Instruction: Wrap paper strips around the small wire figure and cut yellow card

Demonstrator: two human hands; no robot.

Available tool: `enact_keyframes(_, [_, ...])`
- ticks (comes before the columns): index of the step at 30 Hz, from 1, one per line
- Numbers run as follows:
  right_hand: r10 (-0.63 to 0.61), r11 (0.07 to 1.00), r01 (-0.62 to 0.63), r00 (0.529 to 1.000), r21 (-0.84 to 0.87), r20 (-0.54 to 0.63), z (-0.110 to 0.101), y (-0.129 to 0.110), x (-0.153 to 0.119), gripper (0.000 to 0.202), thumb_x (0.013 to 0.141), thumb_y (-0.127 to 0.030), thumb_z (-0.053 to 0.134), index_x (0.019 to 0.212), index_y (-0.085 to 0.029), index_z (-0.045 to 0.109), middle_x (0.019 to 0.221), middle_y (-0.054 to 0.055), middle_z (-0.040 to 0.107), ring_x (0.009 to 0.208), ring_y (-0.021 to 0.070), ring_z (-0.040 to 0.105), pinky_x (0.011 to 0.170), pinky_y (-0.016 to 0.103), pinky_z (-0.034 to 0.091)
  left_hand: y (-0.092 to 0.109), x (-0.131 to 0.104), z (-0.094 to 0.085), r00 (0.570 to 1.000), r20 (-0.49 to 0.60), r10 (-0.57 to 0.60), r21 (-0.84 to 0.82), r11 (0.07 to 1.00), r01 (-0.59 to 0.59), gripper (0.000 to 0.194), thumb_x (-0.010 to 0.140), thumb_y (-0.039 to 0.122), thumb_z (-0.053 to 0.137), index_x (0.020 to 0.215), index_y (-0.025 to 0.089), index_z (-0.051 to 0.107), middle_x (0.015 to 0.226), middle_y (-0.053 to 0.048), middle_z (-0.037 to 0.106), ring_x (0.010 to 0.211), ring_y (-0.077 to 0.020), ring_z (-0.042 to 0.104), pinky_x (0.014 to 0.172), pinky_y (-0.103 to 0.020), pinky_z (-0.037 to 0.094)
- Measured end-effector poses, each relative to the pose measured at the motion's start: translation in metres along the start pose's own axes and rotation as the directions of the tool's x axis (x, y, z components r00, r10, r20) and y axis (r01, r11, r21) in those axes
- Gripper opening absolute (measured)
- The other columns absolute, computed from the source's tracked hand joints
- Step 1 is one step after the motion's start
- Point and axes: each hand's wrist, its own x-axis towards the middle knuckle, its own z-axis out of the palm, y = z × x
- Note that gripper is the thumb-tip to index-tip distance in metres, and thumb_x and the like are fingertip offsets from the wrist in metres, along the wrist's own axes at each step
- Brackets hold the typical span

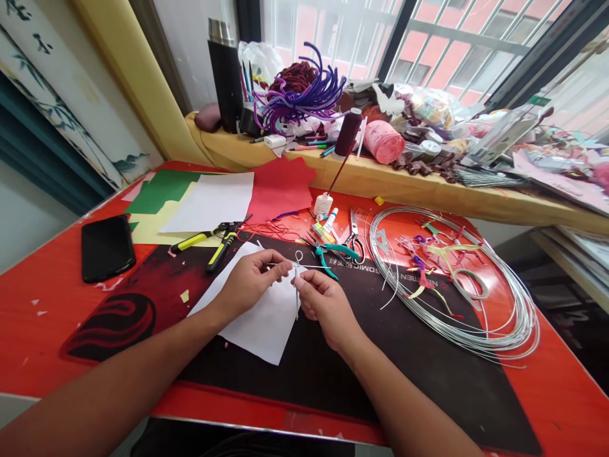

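Between both hands is a small wire figure (298,257) with a round loop on top and thin wire ends reaching out to the sides and down. My left hand (259,276) pinches a wire end on its left side. Thumb and fingers of my right hand (323,301) are closed on its body, just under the loop. Beneath the hands a sheet of white paper (266,336) lies on the black desk mat (380,368). Teal-handled pliers (328,255) rest just beyond the right hand.
A large coil of silver wire (518,317) lies at right with small coloured wire pieces inside. Yellow-black cutters (221,244), scissors (353,231), a glue bottle (323,204) and coloured paper (280,187) lie behind. A phone (107,247) is at left. The sill (428,184) is crowded.
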Motion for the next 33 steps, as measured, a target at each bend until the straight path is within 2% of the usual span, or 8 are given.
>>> enact_keyframes(3, [0.003, 1.0, -0.003, 1.0, -0.004, -0.011, -0.0004, 0.0005, 0.0003, 0.042, 0.078, -0.053, 0.089, 0.087, -0.02, 0.065, 0.054, -0.011, 0.041, 0.047, 0.0068, 0.025, 0.047, 0.024, 0.015, 0.0022, -0.0008, 0.0003, 0.999, -0.009, 0.036, 0.069, 0.997, -0.035, 0.034, 0.089, 0.052, 0.078, 0.082, 0.019, 0.074, 0.077, -0.003, 0.072, 0.069, -0.0164, 0.062, 0.065, -0.028, 0.049])
enact_keyframes(14, [0.019, 1.0, -0.019, 1.0, 0.002, 0.016, 0.0002, -0.0014, -0.0011, 0.044, 0.081, -0.055, 0.085, 0.097, -0.02, 0.066, 0.056, -0.011, 0.041, 0.048, 0.0072, 0.026, 0.048, 0.023, 0.012, 0.0039, -0.0019, 0.0024, 0.995, -0.098, 0.031, 0.04, 0.999, -0.027, 0.039, 0.088, 0.056, 0.078, 0.076, 0.02, 0.071, 0.07, -0.001, 0.068, 0.065, -0.0155, 0.061, 0.064, -0.028, 0.05])
enact_keyframes(20, [0.019, 0.999, -0.018, 1.0, -0.048, 0.012, 0.0012, -0.0016, -0.0008, 0.045, 0.078, -0.057, 0.087, 0.088, -0.02, 0.063, 0.054, -0.011, 0.04, 0.048, 0.007, 0.025, 0.048, 0.024, 0.013, 0.0046, -0.0024, 0.003, 0.996, -0.083, 0.029, 0.024, 0.999, -0.028, 0.04, 0.088, 0.057, 0.079, 0.076, 0.02, 0.071, 0.068, 0.0, 0.067, 0.065, -0.0156, 0.06, 0.064, -0.028, 0.049])
enact_keyframes(25, [0.017, 0.999, -0.017, 1.0, -0.041, 0.012, 0.0012, -0.0023, -0.0009, 0.044, 0.08, -0.057, 0.086, 0.09, -0.02, 0.065, 0.055, -0.011, 0.041, 0.049, 0.0071, 0.025, 0.048, 0.024, 0.013, 0.0007, -0.0002, 0.0011, 0.998, -0.054, 0.016, -0.051, 0.999, -0.019, 0.039, 0.09, 0.054, 0.078, 0.075, 0.02, 0.07, 0.069, -0.001, 0.069, 0.065, -0.0158, 0.061, 0.065, -0.029, 0.049])
enact_keyframes(29, [-0.021, 0.999, 0.02, 1.0, -0.037, -0.02, -0.0002, -0.0015, -0.0004, 0.043, 0.082, -0.058, 0.084, 0.094, -0.019, 0.07, 0.055, -0.01, 0.04, 0.049, 0.008, 0.025, 0.048, 0.024, 0.013, -0.0004, 0.0028, -0.0022, 0.998, -0.063, -0.011, -0.11, 0.994, 0.004, 0.04, 0.09, 0.054, 0.077, 0.073, 0.019, 0.069, 0.065, -0.002, 0.069, 0.063, -0.0163, 0.062, 0.063, -0.03, 0.049])
enact_keyframes(33, [-0.076, 0.997, 0.075, 0.991, -0.015, -0.106, -0.0034, -0.0014, 0.0018, 0.041, 0.081, -0.056, 0.085, 0.092, -0.019, 0.071, 0.057, -0.009, 0.04, 0.05, 0.0083, 0.027, 0.047, 0.024, 0.015, 0.0009, 0.0051, -0.0067, 0.996, -0.08, -0.033, -0.036, 0.999, 0.03, 0.04, 0.086, 0.055, 0.079, 0.07, 0.019, 0.07, 0.064, -0.002, 0.068, 0.06, -0.0158, 0.061, 0.061, -0.029, 0.048])
